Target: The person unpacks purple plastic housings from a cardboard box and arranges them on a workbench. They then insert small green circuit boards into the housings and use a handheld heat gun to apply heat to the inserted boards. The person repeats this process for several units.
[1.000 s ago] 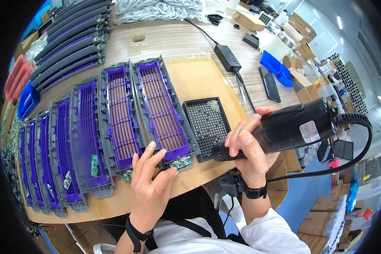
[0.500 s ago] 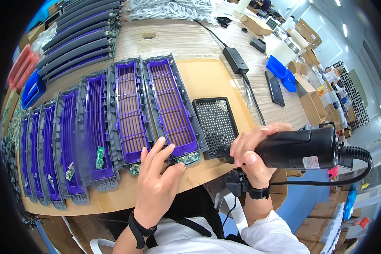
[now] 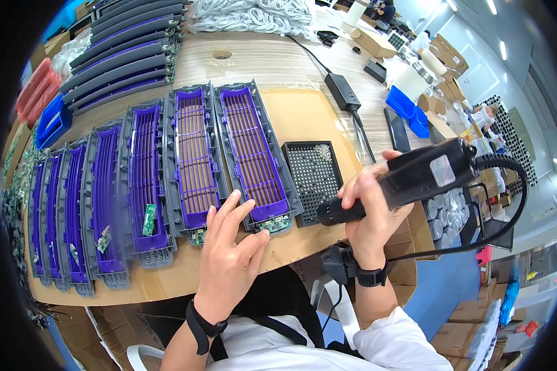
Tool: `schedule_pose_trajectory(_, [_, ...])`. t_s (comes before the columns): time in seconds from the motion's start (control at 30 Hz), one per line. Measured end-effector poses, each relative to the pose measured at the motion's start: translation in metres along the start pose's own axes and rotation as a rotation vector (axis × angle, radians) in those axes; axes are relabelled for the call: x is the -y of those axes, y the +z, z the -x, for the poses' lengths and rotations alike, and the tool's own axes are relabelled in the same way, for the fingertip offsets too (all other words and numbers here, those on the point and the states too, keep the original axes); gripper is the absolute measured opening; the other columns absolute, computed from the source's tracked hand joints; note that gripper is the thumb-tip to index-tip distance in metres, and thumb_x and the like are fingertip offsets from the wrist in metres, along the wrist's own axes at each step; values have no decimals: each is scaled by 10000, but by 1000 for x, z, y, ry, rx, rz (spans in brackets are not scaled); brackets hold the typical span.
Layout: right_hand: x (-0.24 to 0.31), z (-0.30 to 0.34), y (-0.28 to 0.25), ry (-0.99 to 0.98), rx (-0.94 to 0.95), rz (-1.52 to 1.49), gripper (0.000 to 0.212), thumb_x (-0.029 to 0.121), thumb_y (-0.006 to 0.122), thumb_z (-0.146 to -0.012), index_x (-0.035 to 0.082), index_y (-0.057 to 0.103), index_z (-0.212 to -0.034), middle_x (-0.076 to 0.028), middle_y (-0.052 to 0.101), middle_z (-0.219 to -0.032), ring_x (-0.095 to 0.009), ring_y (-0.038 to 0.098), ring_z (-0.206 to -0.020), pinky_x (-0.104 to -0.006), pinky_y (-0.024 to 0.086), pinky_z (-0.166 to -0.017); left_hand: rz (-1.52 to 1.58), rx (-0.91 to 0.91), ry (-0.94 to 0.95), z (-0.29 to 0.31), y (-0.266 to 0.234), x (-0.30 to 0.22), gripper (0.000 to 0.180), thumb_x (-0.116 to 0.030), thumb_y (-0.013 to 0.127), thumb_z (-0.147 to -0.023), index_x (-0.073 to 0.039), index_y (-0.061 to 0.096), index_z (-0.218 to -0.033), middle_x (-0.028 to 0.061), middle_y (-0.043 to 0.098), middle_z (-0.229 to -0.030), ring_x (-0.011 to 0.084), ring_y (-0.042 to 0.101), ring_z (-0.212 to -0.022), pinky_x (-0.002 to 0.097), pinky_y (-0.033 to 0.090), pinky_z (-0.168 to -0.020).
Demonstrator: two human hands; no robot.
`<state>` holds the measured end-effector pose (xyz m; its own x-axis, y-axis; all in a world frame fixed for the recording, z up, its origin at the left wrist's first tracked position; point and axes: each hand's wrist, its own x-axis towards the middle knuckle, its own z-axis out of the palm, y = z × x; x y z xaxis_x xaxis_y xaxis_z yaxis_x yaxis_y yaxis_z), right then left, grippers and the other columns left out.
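Observation:
My right hand (image 3: 372, 210) grips a black corded electric screwdriver (image 3: 428, 173), its rear raised and its nose over the near end of a black perforated tray (image 3: 336, 163). Small silver screws lie in the tray's far corner. My left hand (image 3: 232, 260) rests with fingers apart on the near ends of two grey and purple slatted housings. Its thumb and forefinger are beside a green circuit board (image 3: 277, 224) at the end of the rightmost housing (image 3: 254, 148). Under the fingers, another small board (image 3: 198, 236) shows at the neighbouring housing (image 3: 195, 154).
More slatted housings (image 3: 145, 148) stand in a row leftward, some with loose boards on them. Grey strips (image 3: 117, 65) are stacked behind. A power adapter (image 3: 342, 91), a phone (image 3: 397, 131) and blue bins (image 3: 402, 102) lie at the far right. Cardboard (image 3: 297, 117) covers the table's near part.
The screwdriver has tilted, its rear swinging up and away while its nose stays by the tray. My left hand has barely moved, its thumb now closer to the board.

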<state>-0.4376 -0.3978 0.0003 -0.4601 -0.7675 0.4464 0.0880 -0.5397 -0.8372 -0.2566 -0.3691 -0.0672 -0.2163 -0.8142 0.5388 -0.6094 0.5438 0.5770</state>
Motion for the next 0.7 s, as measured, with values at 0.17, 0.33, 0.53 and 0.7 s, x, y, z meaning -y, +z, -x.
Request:
schedule_pose_trajectory(0.17, [-13,-23,-24,12,761,-387,463,-59,718,-714,-14,470,-1103,-66,505,-599,-184,520,-513,-305,456,-513,-17,8,5,1,-1,0,72,-49,759,-740,-68,721,-798,145,619,-1195,354,501,-1276,571,357,-1056])
schedule_pose_trajectory(0.33, [-13,-17,-13,90,328,-262,444,-40,667,-789,-48,452,-1178,-75,545,-669,-159,544,-511,-289,463,-514,-4,-5,-16,2,0,0,105,-39,782,-703,-91,720,-770,130,638,-1176,362,506,-1275,566,343,-1068])
schedule_pose_trajectory(0.53, [-11,-12,-7,62,7,-105,424,-18,663,-834,-58,437,-1191,-64,543,-668,-140,544,-513,-279,474,-512,-14,7,-6,2,1,0,68,-47,764,-734,-68,719,-780,141,628,-1183,356,505,-1272,570,355,-1057])
schedule_pose_trajectory(0.7, [-15,-25,-23,-62,819,-190,472,-10,724,-761,52,407,-1105,-36,473,-575,-153,472,-452,-314,441,-468,-12,2,-18,1,0,-1,111,-43,784,-706,-95,724,-783,134,639,-1169,363,515,-1264,562,347,-1064])
